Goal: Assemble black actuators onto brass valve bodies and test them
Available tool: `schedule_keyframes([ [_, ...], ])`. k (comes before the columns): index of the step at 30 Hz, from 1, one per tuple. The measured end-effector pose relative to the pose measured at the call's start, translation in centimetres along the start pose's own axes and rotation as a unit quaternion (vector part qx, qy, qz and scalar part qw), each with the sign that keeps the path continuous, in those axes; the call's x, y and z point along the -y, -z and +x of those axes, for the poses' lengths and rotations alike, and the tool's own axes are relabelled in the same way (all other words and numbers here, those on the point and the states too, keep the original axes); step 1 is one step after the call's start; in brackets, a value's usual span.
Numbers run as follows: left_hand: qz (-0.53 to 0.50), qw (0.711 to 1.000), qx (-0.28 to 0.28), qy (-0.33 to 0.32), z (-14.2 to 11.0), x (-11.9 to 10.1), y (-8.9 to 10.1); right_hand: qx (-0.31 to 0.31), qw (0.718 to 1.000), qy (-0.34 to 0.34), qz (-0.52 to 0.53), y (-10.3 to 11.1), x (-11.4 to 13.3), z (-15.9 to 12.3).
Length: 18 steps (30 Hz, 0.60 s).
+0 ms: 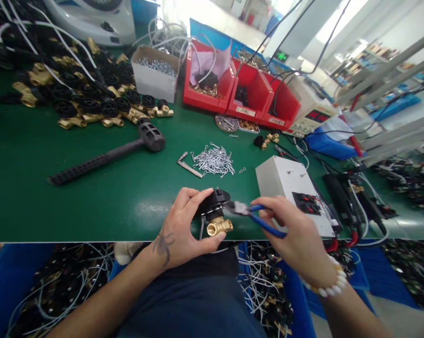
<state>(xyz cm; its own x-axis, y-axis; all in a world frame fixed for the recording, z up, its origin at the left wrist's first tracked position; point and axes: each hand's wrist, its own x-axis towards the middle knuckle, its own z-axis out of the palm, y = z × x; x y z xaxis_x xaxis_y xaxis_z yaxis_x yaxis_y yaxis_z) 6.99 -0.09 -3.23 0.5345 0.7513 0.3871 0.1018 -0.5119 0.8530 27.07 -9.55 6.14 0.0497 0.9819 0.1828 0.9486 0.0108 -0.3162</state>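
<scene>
My left hand (pixel 182 225) grips a brass valve with a black plastic top (pixel 216 213), held just above the near edge of the green table (pixel 92 188). My right hand (pixel 296 232) is closed around blue-handled pliers (pixel 257 216). The pliers' jaws touch the valve's black top on its right side. A pile of small metal clips (pixel 214 160) lies on the table just beyond the valve.
A black mallet (pixel 109 152) lies to the left, with a heap of similar brass valves (pixel 88 101) behind it. Red bins (pixel 240 91) and a white box of screws (pixel 155 70) stand at the back. A white switch box (pixel 291 190) sits to the right. Bins of wired parts sit below the table.
</scene>
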Motion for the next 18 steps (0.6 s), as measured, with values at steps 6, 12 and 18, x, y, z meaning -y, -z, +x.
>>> schedule_keyframes([
  [6, 0.002, 1.0, -0.001, -0.003, 0.1, 0.1, 0.1, -0.186, 0.982, -0.009, 0.041, -0.8, 0.1, -0.3],
  [12, -0.001, 1.0, 0.001, -0.001, 0.1, 0.1, 0.0, -0.122, 0.992, -0.005, 0.017, -0.5, 0.0, -0.1],
  [18, -0.001, 1.0, 0.0, 0.001, 0.1, 0.1, 0.0, -0.054, 0.997, 0.052, -0.026, -1.0, -0.2, -0.2],
])
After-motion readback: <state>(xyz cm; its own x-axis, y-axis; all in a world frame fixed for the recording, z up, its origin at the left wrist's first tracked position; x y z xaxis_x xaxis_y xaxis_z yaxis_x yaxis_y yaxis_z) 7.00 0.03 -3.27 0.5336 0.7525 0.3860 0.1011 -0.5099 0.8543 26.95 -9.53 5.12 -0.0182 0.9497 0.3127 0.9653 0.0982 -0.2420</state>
